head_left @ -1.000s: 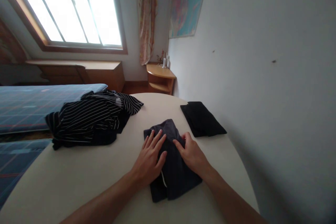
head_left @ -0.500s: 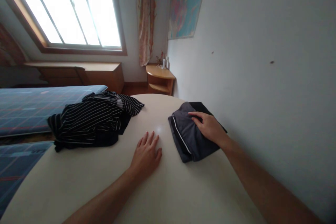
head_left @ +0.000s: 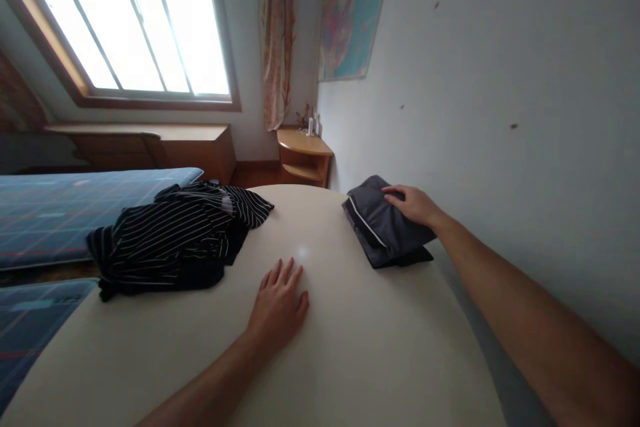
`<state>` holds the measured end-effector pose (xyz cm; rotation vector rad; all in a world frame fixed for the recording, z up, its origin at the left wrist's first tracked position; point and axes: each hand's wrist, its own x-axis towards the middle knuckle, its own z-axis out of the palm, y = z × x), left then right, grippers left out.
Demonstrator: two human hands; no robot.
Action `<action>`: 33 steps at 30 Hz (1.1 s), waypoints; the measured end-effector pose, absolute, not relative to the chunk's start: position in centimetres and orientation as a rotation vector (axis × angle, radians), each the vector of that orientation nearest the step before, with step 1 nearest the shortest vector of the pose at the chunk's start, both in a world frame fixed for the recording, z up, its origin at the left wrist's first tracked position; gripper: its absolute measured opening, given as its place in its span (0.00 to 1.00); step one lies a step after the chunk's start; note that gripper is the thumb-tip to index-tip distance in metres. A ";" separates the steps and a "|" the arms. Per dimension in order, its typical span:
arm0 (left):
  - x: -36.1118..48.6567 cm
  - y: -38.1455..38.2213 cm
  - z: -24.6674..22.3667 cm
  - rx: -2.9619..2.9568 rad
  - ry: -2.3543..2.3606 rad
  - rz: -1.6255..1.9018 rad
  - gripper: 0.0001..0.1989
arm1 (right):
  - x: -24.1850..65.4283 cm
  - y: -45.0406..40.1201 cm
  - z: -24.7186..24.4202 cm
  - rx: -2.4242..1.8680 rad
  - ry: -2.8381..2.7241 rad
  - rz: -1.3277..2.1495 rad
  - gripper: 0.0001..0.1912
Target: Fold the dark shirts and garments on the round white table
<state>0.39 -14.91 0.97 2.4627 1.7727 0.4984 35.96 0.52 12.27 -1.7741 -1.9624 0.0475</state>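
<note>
My left hand (head_left: 280, 303) lies palm down on the white round table (head_left: 320, 360), fingers spread, holding nothing. On the right, my right hand (head_left: 411, 204) grips a folded dark grey garment (head_left: 373, 193) from above, its thumb and index finger on the cloth and the other fingers hidden. White piping edges a black band along the garment's left side; its exact kind cannot be made out. Black cloth (head_left: 411, 257) shows under its front right edge. At the table's left lies a crumpled black shirt with white stripes (head_left: 170, 233), apart from both hands.
A pale wall (head_left: 480, 67) runs close along the table's right side. Beds with blue checked mattresses (head_left: 75, 213) stand to the left. Behind the table are a wooden corner shelf (head_left: 305, 141), a low wooden cabinet (head_left: 195, 137) and a bright window (head_left: 125, 20).
My right hand has moved away from me and to the right, taking the grey garment farther over the black cloth. My left hand has stayed almost still.
</note>
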 end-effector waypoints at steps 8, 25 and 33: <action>0.3 -14.7 0.7 2.451 1.768 0.502 0.26 | 40.2 0.6 6.1 -1.920 -2.007 0.265 0.23; -1.9 -13.2 1.4 2.590 1.575 0.509 0.23 | 32.5 -1.9 3.4 -2.124 -1.903 -0.004 0.38; -3.2 -12.4 1.3 2.632 1.424 0.592 0.22 | 28.8 -6.8 5.5 -1.541 -1.990 -0.233 0.20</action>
